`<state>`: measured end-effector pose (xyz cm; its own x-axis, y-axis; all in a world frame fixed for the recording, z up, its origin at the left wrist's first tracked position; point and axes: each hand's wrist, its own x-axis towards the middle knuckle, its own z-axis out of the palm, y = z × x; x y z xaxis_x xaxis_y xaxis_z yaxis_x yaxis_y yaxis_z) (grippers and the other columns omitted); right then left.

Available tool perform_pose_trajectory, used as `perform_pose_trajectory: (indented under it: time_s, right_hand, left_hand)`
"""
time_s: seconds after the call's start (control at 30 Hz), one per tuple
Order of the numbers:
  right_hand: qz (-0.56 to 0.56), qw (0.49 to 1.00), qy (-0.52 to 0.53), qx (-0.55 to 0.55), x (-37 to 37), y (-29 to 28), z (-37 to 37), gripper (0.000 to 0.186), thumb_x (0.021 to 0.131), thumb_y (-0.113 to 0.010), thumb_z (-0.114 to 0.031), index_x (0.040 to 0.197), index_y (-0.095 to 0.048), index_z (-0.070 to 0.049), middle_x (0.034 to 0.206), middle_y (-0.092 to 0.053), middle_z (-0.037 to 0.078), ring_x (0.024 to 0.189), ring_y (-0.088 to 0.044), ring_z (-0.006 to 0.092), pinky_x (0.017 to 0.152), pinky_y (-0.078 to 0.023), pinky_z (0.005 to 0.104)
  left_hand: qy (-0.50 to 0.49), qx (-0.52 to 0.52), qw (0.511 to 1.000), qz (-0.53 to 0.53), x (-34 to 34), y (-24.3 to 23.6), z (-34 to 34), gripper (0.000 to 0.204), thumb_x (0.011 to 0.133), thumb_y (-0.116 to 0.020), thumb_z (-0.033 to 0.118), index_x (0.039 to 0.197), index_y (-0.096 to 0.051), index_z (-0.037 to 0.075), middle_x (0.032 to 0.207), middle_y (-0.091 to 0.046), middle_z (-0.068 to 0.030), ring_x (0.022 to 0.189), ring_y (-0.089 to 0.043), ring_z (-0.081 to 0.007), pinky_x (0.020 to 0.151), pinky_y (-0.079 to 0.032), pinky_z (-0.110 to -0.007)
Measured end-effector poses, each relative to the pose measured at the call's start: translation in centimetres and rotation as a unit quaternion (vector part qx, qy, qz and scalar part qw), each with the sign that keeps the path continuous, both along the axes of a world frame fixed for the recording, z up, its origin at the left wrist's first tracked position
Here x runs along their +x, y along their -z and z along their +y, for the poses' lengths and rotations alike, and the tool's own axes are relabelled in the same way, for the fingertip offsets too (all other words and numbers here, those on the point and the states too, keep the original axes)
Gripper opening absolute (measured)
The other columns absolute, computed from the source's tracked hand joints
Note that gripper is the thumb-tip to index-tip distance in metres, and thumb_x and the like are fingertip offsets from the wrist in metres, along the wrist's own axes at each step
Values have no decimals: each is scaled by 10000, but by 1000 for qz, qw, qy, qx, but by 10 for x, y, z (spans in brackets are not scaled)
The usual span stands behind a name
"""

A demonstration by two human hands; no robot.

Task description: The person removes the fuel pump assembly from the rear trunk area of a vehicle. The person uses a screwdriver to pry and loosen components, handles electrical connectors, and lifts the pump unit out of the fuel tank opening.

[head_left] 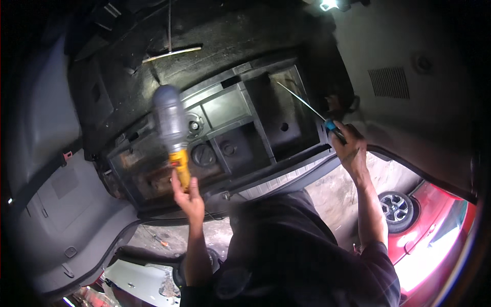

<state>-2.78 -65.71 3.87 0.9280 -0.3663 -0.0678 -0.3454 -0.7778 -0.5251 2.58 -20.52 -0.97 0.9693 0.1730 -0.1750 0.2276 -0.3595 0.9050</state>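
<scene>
Inside a vehicle's cargo area, open room separates two tools over a black compartmented tray (258,125), bordered by side panels, the vented right panel (419,102) well clear of the work. The left hand (190,200) grips a blurred yellow-and-grey tool (172,123), its long axis running away from the person; the right hand (352,151) clasps a teal-handled screwdriver (332,127), slanting forward and left over the right-hand compartment.

red car (423,207), right | spoked wheel (396,205) | white panel (146,280) | lit lamp (328,4)
</scene>
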Motion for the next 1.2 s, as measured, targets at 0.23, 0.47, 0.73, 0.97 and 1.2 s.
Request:
perform_pose_trajectory:
  time_s: [0.23, 0.47, 0.73, 0.97, 1.2]
  right_hand:
    - [3, 996, -45, -79, 10, -3, 1, 317, 868, -719, -111, 1179, -715, -56, 1023, -728, 189, 902, -716, 367, 778, -581, 418]
    - [17, 987, -122, -107, 37, -18, 7, 296, 875, -718, -110, 1166, -719, -62, 934, -690, 145, 822, -711, 324, 712, -574, 402]
    - [49, 955, -239, -171, 112, -49, 8, 155, 859, -703, -111, 1002, -717, -56, 802, -651, 134, 710, -698, 307, 620, -557, 435]
    - [9, 901, -382, -203, 172, -45, 11, 114, 820, -701, -100, 912, -690, -35, 829, -693, 164, 746, -689, 335, 669, -561, 442]
    - [424, 888, -174, 44, 255, -69, 27, 195, 865, -611, -149, 774, -615, 24, 656, -650, 133, 459, -567, 179, 403, -447, 359]
  left_hand:
    - [151, -85, 981, 88, 4, -9, -54, 587, 980, -694, 171, 1473, -470, -56, 1264, -647, -158, 1110, -622, -201, 989, -484, -340]
    - [114, -133, 978, 112, 16, -9, -67, 580, 989, -678, 141, 1491, -454, -42, 1298, -623, -123, 1134, -595, -171, 999, -468, -315]
    - [109, -108, 986, 58, 6, 7, -54, 586, 973, -704, 147, 1490, -470, 1, 1150, -636, -39, 813, -545, -55, 659, -447, -199]
    - [122, -94, 987, 45, 8, -9, -49, 576, 981, -698, 192, 1466, -487, -34, 1320, -625, -142, 1150, -601, -199, 1007, -465, -342]
    - [112, -120, 985, 49, 5, -8, -34, 600, 980, -701, 205, 1479, -465, -30, 1349, -598, -155, 1174, -586, -198, 1032, -458, -353]
